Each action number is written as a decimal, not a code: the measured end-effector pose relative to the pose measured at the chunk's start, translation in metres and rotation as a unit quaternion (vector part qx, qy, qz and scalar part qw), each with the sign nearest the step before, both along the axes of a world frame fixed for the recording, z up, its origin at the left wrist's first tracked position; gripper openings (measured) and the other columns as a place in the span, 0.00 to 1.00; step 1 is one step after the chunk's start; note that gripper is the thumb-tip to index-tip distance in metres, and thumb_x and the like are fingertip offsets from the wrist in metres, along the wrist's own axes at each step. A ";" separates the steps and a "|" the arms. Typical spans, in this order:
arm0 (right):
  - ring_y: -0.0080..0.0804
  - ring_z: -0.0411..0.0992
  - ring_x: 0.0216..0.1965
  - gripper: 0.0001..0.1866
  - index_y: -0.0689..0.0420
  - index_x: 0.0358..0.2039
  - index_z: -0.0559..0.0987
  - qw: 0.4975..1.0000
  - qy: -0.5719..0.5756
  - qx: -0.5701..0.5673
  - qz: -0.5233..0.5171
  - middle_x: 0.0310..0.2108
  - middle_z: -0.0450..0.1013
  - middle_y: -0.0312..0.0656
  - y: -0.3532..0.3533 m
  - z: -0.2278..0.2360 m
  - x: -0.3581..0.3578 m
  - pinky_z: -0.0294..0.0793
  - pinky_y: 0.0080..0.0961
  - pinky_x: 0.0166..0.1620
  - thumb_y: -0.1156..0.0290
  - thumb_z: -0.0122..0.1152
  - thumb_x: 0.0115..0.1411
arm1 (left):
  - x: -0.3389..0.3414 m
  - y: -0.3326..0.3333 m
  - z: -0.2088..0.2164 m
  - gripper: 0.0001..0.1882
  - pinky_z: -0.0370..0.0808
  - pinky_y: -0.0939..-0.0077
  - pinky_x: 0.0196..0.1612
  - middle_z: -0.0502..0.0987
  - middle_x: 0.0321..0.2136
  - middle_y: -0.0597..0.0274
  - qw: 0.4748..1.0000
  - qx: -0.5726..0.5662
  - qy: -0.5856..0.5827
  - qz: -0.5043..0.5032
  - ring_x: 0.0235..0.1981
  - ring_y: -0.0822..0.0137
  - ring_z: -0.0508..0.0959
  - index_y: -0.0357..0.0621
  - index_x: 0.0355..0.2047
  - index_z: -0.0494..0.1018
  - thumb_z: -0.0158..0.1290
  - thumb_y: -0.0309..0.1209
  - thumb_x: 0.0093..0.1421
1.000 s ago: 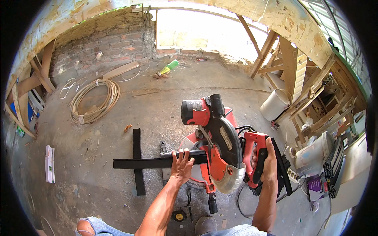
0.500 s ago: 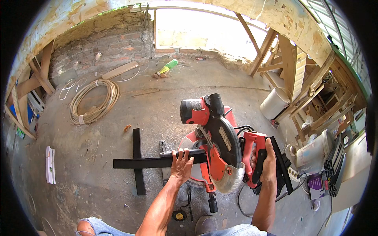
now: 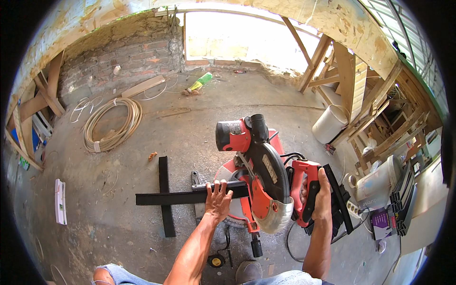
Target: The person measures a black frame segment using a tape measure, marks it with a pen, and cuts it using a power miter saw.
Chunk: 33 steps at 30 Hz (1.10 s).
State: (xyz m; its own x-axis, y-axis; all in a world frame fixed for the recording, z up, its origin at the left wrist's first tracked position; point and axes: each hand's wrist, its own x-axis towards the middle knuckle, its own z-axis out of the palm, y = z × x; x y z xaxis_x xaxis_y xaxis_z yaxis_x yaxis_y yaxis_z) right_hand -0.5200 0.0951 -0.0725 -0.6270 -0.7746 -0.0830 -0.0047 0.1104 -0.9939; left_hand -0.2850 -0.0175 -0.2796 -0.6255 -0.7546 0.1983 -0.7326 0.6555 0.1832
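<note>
The left hand (image 3: 218, 202) lies over a long black strip (image 3: 166, 198), back upward, fingers spread across it and fingertips near the grey metal guide (image 3: 198, 187) of a red and black saw (image 3: 270, 166). The palm side is hidden, so it cannot be told whether this hand is closed round the strip or only rests on it. The strip runs roughly level from left to right, with its right end at the saw, beside the rounded guard. The right hand (image 3: 321, 197) is wrapped round the saw's red and black handle (image 3: 312, 199), its fingers passing through the loop.

A second black strip (image 3: 164, 178) lies on the floor (image 3: 114, 228), passing under the first to form a cross left of the saw. A yellow and black tape measure (image 3: 216, 261) lies below the left hand, near a shoe (image 3: 249, 272). At right stand a white bucket (image 3: 375, 187) and a purple box (image 3: 381, 223), with a socket strip (image 3: 353, 210) between them and the saw. Farther back are a tan coil of hose (image 3: 137, 116), a wooden board (image 3: 142, 87), a green and yellow bottle (image 3: 201, 81) and a white drum (image 3: 329, 124) tilted against timber.
</note>
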 end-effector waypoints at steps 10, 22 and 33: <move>0.22 0.67 0.13 0.35 0.58 0.28 0.77 0.999 -0.032 -0.015 -0.009 0.15 0.69 0.35 0.001 -0.003 0.000 0.67 0.19 0.18 0.33 0.48 0.65 | 0.001 0.000 0.000 0.16 0.50 0.36 0.66 0.64 0.56 0.51 1.000 -0.007 -0.015 0.003 0.63 0.48 0.59 0.50 0.45 0.80 0.60 0.37 0.56; 0.22 0.67 0.16 0.39 0.59 0.30 0.77 1.000 -0.007 -0.007 0.003 0.17 0.68 0.35 0.003 -0.003 -0.001 0.67 0.20 0.20 0.29 0.45 0.63 | 0.000 -0.001 0.001 0.15 0.50 0.36 0.66 0.64 0.56 0.49 1.000 -0.001 -0.008 0.001 0.63 0.47 0.59 0.50 0.46 0.80 0.53 0.32 0.58; 0.22 0.66 0.17 0.39 0.59 0.31 0.77 1.000 -0.024 0.004 0.008 0.17 0.68 0.35 0.004 -0.005 -0.002 0.66 0.21 0.21 0.30 0.44 0.64 | 0.000 -0.001 -0.003 0.17 0.50 0.37 0.66 0.63 0.56 0.51 0.999 -0.019 -0.028 0.008 0.63 0.49 0.58 0.51 0.46 0.79 0.62 0.38 0.55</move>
